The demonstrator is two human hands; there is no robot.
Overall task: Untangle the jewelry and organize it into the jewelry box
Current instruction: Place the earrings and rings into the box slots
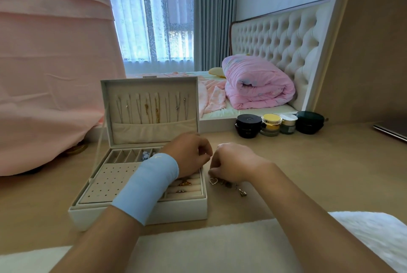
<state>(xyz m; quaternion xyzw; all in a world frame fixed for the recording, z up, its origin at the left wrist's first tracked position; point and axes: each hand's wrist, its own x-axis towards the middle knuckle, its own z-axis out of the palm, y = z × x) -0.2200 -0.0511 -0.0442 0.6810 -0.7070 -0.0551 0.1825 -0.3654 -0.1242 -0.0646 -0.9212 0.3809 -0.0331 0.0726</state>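
Thin chain necklaces (152, 107) are hanging in the open white jewelry box (136, 213); left hand (189, 153) and right hand (233, 162), grips curled, are pinching the leftover tangled pendants (229, 184).

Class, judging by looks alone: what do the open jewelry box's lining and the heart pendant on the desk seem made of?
Open white jewelry box: lining looks like matte cream velvet or suede, no shine. Small heart-shaped pendant: likely pale metal; it glints.

Left hand (189, 154) and right hand (234, 162), fingers curled, nearly touch by the open jewelry box (136, 214); tangled jewelry (229, 185) lies on the table (319, 175) beside its right edge.
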